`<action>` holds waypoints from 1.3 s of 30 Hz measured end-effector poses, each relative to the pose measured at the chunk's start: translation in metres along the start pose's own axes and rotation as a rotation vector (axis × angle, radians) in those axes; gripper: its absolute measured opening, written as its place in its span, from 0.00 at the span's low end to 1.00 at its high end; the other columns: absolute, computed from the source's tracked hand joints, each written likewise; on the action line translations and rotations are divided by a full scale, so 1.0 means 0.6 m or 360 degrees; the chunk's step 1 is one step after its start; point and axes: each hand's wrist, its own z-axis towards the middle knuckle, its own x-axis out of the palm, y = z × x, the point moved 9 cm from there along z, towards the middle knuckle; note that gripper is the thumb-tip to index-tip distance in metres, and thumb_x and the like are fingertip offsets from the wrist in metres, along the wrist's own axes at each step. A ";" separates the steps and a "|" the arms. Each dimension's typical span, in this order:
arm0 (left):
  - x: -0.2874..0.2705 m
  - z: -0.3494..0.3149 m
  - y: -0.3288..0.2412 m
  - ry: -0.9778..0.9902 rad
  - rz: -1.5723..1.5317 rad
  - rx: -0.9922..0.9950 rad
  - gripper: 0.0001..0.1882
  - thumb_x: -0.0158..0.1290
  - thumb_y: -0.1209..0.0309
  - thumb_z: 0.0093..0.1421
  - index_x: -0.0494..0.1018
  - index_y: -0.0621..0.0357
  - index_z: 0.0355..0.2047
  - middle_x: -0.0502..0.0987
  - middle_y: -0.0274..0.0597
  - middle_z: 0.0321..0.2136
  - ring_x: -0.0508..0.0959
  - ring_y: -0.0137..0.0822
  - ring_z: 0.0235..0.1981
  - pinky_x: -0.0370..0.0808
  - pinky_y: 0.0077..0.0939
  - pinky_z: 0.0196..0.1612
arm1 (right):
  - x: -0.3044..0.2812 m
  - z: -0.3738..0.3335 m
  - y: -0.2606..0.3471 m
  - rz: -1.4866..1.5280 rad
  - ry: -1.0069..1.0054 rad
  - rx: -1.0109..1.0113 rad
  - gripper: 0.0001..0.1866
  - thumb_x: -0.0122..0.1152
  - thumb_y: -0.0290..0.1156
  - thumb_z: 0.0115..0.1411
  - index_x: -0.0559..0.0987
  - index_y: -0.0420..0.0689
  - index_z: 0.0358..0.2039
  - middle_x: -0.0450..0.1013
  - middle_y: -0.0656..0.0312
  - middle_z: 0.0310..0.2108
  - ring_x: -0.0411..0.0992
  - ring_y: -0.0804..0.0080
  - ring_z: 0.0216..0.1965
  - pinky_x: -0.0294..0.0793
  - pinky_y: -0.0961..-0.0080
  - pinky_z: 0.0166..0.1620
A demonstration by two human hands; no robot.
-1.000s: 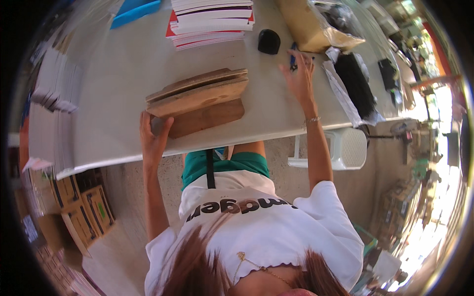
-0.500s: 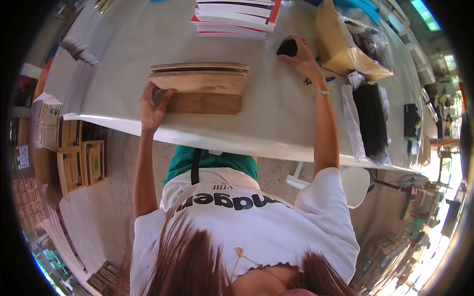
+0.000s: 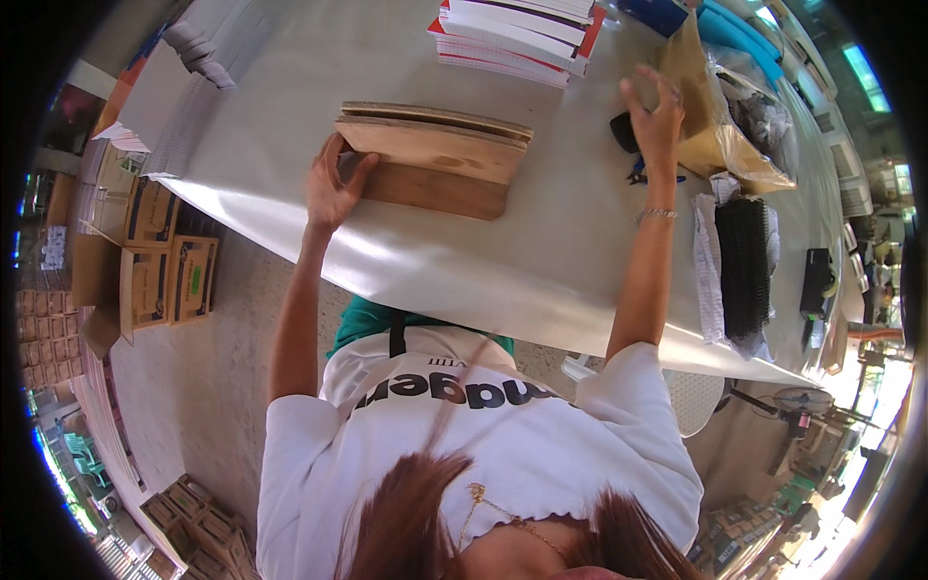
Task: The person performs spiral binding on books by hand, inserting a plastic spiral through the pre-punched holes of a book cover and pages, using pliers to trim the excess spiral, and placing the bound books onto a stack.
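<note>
The left hand (image 3: 333, 188) rests at the near edge of the table (image 3: 290, 87), toward its left end. Its fingers are curled loosely against the left end of a stack of brown boards (image 3: 435, 155), the thumb on the top face; it presses the stack rather than gripping it. The boards lie flat, a short way in from the near edge, the lower ones sticking out toward the person under the upper ones.

Further in and to the right, the right hand (image 3: 655, 121) is raised above the table with its fingers spread wide and holding nothing. A bracelet (image 3: 657, 214) sits on that wrist. Just beside the hand lies a small black thing (image 3: 623, 132), and under the wrist a blue-handled tool (image 3: 638, 174), partly hidden. To the right of the hand stands a brown paper bag (image 3: 701, 116) with clear plastic in it, and nearer the right edge a bundle of black combs (image 3: 744, 266) on plastic wrap.

At the far edge lies a stack of books (image 3: 512, 34) with red and white covers.
</note>
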 end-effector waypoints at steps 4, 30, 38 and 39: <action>-0.005 0.004 -0.011 -0.0026 -0.0122 0.0013 0.21 0.57 0.58 0.55 0.71 0.63 0.41 0.76 0.50 0.38 0.77 0.50 0.41 0.72 0.37 0.44 | -0.025 0.095 0.061 0.0669 -0.0202 -0.0048 0.23 0.62 0.48 0.57 0.78 0.40 0.41 0.76 0.52 0.40 0.73 0.64 0.43 0.68 0.69 0.49; -0.014 -0.003 -0.010 -0.0048 -0.0324 0.0132 0.20 0.48 0.58 0.61 0.70 0.65 0.41 0.75 0.51 0.33 0.75 0.50 0.35 0.70 0.34 0.41 | 0.110 0.318 0.160 -0.0238 0.0288 -0.0149 0.13 0.58 0.38 0.54 0.79 0.41 0.32 0.75 0.45 0.37 0.72 0.48 0.43 0.70 0.55 0.44; -0.023 -0.013 0.021 -0.0071 -0.0226 0.0009 0.19 0.44 0.63 0.55 0.69 0.64 0.42 0.75 0.57 0.33 0.75 0.58 0.34 0.71 0.43 0.38 | 0.142 0.276 0.123 0.0200 0.0677 0.0564 0.32 0.58 0.56 0.56 0.78 0.32 0.34 0.77 0.56 0.30 0.75 0.72 0.31 0.74 0.76 0.35; -0.014 -0.008 0.012 0.0046 -0.0249 -0.0057 0.18 0.44 0.65 0.55 0.69 0.63 0.43 0.76 0.54 0.34 0.74 0.56 0.35 0.69 0.44 0.40 | 0.134 0.272 0.116 0.0397 0.0711 0.0617 0.31 0.60 0.57 0.54 0.79 0.35 0.28 0.75 0.61 0.25 0.72 0.75 0.26 0.72 0.78 0.29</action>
